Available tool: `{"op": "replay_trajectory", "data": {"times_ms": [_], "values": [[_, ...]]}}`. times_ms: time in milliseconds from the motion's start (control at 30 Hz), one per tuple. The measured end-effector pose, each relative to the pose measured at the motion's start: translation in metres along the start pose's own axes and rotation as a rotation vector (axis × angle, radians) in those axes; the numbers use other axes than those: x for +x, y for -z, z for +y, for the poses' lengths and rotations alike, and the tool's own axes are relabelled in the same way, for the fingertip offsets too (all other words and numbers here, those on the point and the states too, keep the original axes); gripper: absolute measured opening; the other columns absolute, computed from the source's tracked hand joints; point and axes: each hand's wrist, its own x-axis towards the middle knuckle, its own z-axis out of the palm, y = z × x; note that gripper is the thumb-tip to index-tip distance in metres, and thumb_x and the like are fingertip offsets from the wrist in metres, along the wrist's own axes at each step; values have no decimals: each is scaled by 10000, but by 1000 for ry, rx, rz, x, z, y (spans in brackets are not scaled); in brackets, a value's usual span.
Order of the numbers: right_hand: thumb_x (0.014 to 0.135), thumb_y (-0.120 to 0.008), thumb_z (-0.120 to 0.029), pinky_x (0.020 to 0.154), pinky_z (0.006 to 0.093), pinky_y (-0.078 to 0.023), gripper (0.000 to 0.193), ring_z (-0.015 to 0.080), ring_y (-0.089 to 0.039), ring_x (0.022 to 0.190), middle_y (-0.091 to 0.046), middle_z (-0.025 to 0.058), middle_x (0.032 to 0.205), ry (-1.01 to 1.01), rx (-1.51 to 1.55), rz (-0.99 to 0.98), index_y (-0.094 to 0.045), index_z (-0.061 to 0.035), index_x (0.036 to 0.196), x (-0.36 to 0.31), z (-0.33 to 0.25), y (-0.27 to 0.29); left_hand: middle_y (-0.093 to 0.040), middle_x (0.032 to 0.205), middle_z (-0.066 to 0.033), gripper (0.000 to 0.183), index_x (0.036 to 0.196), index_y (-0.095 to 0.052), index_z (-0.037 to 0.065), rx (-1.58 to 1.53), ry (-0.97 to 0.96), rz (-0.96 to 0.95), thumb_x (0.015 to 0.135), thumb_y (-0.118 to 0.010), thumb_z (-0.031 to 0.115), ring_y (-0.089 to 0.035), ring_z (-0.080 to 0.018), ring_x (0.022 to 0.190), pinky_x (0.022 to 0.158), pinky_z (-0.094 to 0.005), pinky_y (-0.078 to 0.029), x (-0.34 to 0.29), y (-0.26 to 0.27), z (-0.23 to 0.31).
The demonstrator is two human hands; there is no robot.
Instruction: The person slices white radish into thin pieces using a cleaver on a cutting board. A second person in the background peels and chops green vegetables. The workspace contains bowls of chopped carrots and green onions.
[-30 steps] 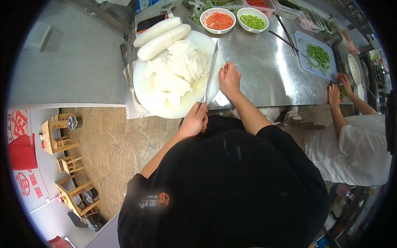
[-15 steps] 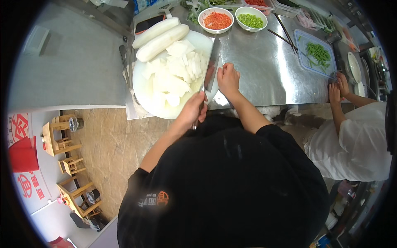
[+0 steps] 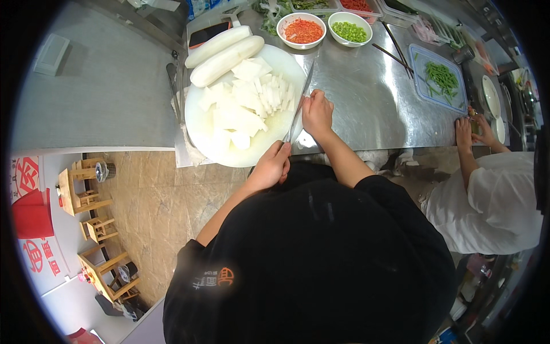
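The left hand point(image 3: 273, 164) is gripping the handle of a knife point(image 3: 295, 118), whose blade is slanting up past the right side of the round white board point(image 3: 289, 62). The right hand point(image 3: 318, 114) is curling its fingers closed right at the blade; whether it is pinching anything cannot be told. On the board, cut white pieces point(image 3: 238, 112) are lying in a loose heap, some as broad slabs, others as narrower slices on the right. The cutting seems to be only partly done: two long, peeled white vegetables point(image 3: 226, 62) are resting whole at the board's upper left. Beyond, on the metal desk point(image 3: 366, 109), a bowl point(image 3: 302, 45) is holding chopped red bits and another bowl point(image 3: 349, 43) chopped green ones.
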Motion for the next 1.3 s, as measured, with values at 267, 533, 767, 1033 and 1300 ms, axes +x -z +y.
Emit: {"op": "replay_trajectory", "data": {"times_ms": [267, 533, 767, 1033, 1300], "values": [[886, -489, -147, 819, 446, -371, 159, 346, -580, 811, -605, 156, 812, -3, 12, 0, -479, -18, 977, 0, -4, 4, -398, 553, -39, 328, 908, -425, 68, -276, -21, -26, 1009, -334, 367, -365, -131, 398, 398, -255, -327, 25, 13, -5], [835, -565, -177, 773, 420, -374, 120, 309, -567, 713, -579, 88, 721, 33, 65, 59, -523, -70, 869, 0, 10, -3, -404, 568, -39, 311, 950, -429, 57, -251, -170, 24, 1015, -326, 343, -368, -117, 407, 401, -238, -314, -23, 22, 11], [789, -638, -286, 775, 403, -308, 128, 222, -551, 813, -558, 21, 762, 151, -168, 12, -647, -161, 758, 9, -13, 9, -412, 573, -39, 307, 994, -432, 47, -166, -309, 113, 1015, -314, 329, -365, -107, 413, 401, -220, -320, -70, 75, 5], [764, -651, -358, 873, 433, -334, 303, 267, -533, 964, -570, 80, 972, 119, -11, -43, -660, -143, 977, 47, -50, 9, -421, 588, -50, 368, 1011, -430, 42, -295, -402, 161, 1008, -315, 391, -372, -120, 409, 413, -235, -344, -75, 84, 7], [658, -749, -474, 955, 394, -422, 745, 281, -506, 1172, -510, 148, 1242, -2, -263, -618, -486, -146, 1273, 124, -113, -35, -419, 581, -53, 376, 1028, -428, 43, -328, -367, 163, 1002, -331, 405, -373, -123, 406, 411, -230, -337, -72, 86, 8]]}}
